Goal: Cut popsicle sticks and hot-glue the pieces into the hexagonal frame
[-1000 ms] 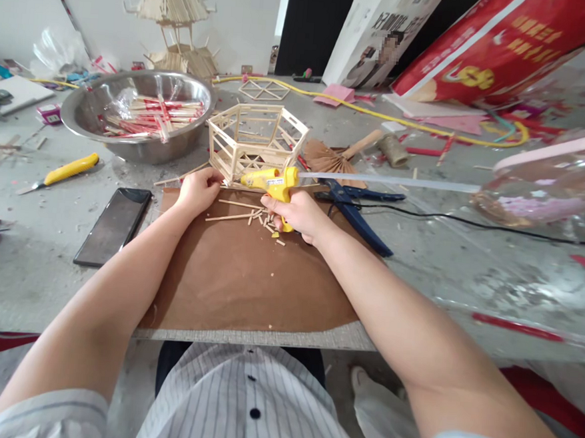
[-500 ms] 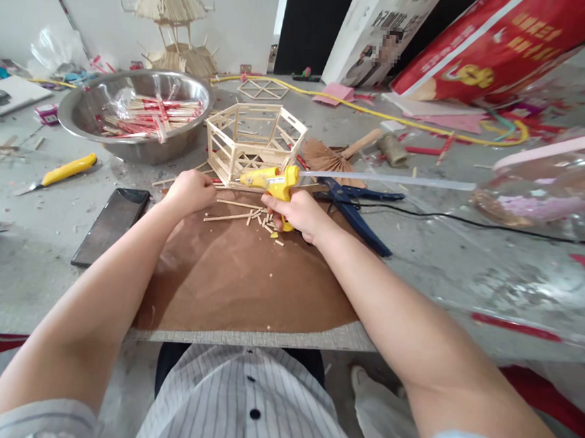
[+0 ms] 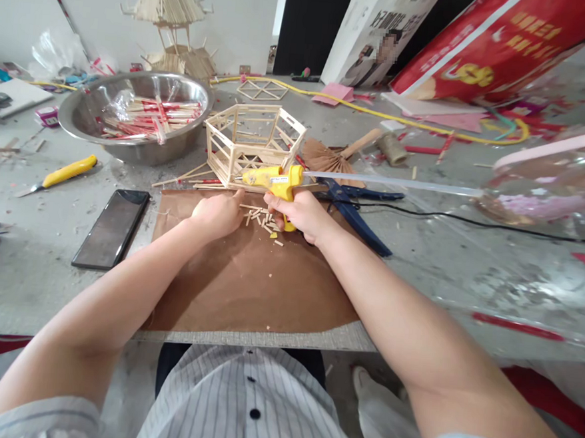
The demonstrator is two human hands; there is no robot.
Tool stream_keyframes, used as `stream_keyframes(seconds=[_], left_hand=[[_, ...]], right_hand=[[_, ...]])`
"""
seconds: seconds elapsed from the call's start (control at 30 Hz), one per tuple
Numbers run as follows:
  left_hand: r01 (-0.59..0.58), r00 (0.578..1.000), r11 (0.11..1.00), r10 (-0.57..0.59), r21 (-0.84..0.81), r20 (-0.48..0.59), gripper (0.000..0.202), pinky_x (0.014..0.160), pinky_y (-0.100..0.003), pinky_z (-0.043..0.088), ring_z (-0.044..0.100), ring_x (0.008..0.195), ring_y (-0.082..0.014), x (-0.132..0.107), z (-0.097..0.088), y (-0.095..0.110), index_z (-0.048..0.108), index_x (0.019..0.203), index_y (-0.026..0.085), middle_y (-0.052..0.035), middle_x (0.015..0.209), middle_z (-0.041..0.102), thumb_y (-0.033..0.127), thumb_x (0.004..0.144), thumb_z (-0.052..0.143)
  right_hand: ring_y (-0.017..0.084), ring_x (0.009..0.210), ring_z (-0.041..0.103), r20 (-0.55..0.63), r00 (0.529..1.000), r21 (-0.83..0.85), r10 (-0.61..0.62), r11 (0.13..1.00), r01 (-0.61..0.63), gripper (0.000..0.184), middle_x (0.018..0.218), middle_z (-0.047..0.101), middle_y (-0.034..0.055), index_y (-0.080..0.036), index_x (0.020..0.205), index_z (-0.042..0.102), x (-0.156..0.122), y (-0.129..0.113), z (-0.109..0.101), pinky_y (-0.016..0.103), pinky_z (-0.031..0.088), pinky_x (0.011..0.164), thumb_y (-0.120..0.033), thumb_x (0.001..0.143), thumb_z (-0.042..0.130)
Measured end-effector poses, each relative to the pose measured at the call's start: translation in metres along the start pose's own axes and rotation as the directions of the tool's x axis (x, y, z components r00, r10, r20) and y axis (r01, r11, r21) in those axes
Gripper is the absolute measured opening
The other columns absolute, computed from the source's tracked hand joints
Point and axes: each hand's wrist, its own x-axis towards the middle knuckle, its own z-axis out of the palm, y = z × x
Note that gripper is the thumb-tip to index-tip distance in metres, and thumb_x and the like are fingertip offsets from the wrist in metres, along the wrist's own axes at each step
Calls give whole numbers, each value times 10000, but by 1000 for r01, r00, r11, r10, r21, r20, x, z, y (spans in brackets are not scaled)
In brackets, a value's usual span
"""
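My right hand [image 3: 300, 214] is closed round the handle of a yellow glue gun [image 3: 275, 177], its nozzle pointing left at the base of a hexagonal wooden stick frame [image 3: 252, 143]. A clear glue stick [image 3: 390, 182] juts from the gun's back to the right. My left hand [image 3: 217, 215] rests on a brown mat [image 3: 248, 282] with its fingers curled over a scatter of short wooden sticks [image 3: 258, 218]. What the fingers hold is hidden.
Behind the frame on the left stands a steel bowl [image 3: 134, 111] of sticks. A black phone [image 3: 111, 228] and a yellow-handled knife [image 3: 68, 170] lie left of the mat, blue cutters [image 3: 358, 211] right. A stick pagoda [image 3: 169, 10] and a clear jar [image 3: 545, 183] stand farther off.
My left hand has moved right and nearer, from the frame's left corner onto the loose sticks beside the glue gun. The right hand and gun have barely shifted.
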Motion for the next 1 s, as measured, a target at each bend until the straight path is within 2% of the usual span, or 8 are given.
stream_keyframes(seconds=[0.37,0.73,1.0], left_hand=[[42,994,996,-50,80,101,605,728,-357,462,614,893,-260,-6,-10,10,196,1377,131,-153,951,652,302,815,342],[65,990,994,-76,93,118,598,758,-362,457,603,941,-269,-9,-15,13,229,1355,118,-155,967,647,355,817,338],[56,990,994,-67,93,125,537,770,-367,456,599,944,-261,-8,-13,10,277,1324,126,-149,981,640,327,828,329]], right_hand=[[42,332,416,18,1000,-15,15,1000,-15,323,572,515,-44,-172,720,493,-1,-2,3,180,307,290,-438,671,670],[42,342,438,57,998,2,15,1000,-15,367,587,512,-48,-168,755,490,1,1,2,173,329,305,-461,647,683],[42,346,439,49,999,-17,13,1000,-12,376,610,526,-41,-165,777,494,-1,1,3,175,331,306,-461,646,684]])
